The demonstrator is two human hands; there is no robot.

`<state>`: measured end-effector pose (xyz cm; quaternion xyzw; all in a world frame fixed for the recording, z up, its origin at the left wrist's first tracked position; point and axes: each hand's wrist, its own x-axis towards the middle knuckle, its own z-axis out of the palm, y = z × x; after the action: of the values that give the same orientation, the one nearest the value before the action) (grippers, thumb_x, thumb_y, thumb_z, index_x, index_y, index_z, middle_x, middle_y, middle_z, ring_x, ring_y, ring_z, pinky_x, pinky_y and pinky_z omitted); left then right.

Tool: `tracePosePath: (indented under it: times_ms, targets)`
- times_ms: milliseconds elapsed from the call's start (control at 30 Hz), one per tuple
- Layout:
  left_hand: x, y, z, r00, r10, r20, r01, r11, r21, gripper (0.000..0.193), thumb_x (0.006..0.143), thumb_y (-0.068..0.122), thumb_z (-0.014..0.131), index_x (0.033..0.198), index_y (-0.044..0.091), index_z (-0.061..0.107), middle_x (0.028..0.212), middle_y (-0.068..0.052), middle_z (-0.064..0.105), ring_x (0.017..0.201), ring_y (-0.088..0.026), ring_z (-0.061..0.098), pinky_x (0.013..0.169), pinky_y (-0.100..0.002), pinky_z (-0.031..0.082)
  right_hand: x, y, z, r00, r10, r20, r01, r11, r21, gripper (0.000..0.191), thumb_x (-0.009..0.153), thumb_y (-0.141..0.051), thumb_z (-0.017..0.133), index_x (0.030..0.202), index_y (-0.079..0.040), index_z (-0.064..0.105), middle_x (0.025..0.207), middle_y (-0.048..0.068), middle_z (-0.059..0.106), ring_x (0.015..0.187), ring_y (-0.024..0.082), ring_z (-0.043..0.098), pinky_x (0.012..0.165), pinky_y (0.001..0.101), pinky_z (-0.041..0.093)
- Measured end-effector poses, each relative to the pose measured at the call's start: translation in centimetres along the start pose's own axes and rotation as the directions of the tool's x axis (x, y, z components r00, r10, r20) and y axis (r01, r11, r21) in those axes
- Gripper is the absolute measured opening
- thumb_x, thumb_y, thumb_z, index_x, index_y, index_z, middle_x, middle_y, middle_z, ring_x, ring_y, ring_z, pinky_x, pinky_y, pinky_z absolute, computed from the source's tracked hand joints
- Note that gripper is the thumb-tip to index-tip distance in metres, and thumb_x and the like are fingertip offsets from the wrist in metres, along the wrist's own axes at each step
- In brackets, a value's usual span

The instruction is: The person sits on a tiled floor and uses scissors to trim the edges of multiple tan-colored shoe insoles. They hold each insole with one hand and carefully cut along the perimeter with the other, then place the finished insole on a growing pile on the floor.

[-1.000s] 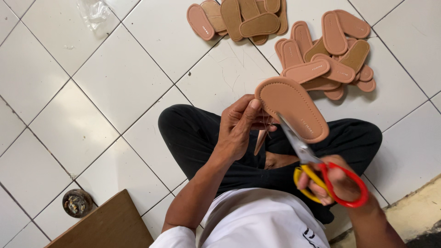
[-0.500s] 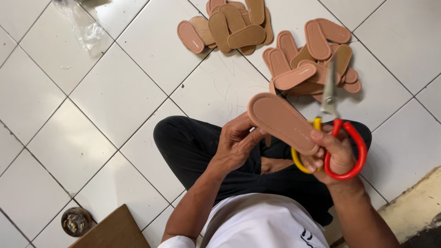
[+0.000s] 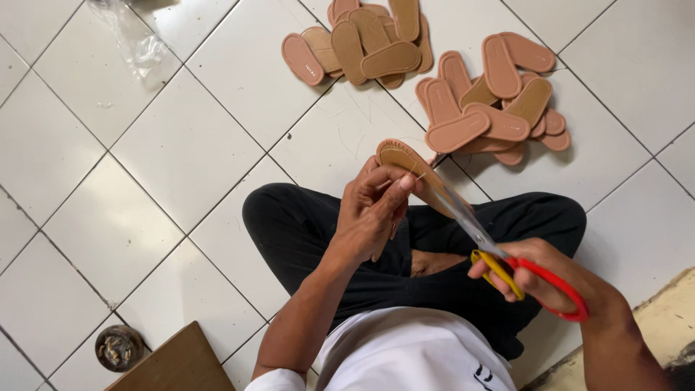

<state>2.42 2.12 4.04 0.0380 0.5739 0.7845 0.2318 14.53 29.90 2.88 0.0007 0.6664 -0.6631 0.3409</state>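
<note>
- Tan shoe insole (image 3: pixel 409 168): stitched rim, held above the lap, tilted edge-up.
- Left hand (image 3: pixel 373 210): fingers closed, pinching the insole's near edge.
- Right hand (image 3: pixel 554 279): closed through red-and-yellow scissors (image 3: pixel 499 255), blades at the insole's edge; blade gap unclear.
- Pink-brown insole piles (image 3: pixel 478 101): on white tiled floor (image 3: pixel 94 181), beyond the knees.

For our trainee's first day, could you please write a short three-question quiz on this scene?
1. True or false: the left hand holds a tan shoe sole.
2. Which colours are the handles of the scissors in the right hand? A) blue and green B) red and yellow C) black and white
3. How many heaps of soles lie on the tiled floor?

Key: 1 true; 2 B; 3 two, a far heap and a right heap.
</note>
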Motion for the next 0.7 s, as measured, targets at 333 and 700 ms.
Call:
tracePosePath:
  times_ms: [333,700]
  targets:
    - [-0.7,-0.7,-0.6,1.000,0.016,-0.006,-0.017,1.000,-0.022,0.026,0.105,0.026,0.067,0.097,0.001,0.072,0.102,0.000,0.049,0.067,-0.006,0.051,0.055,-0.021,0.044,1.6,0.3,0.6,0.962,-0.064,-0.267,0.102,0.986,0.130,0.069,0.084,-0.062,0.069,0.091,0.007,0.075,0.056,0.001,0.057,0.045,0.010,0.053,0.041,0.0236,0.043]
    - [-1.9,-3.0,-3.5,0.994,-0.107,-0.029,0.089,0.928,-0.363,0.019,0.103,0.017,0.064,0.102,-0.001,0.068,0.114,-0.001,0.064,0.063,-0.004,0.047,0.058,-0.018,0.043,10.8,-7.7,2.0,0.683,-0.356,-0.638,0.157,0.925,-0.347,0.031,0.111,-0.023,0.063,0.090,0.001,0.064,0.064,0.004,0.059,0.056,0.013,0.054,0.054,0.0259,0.041]
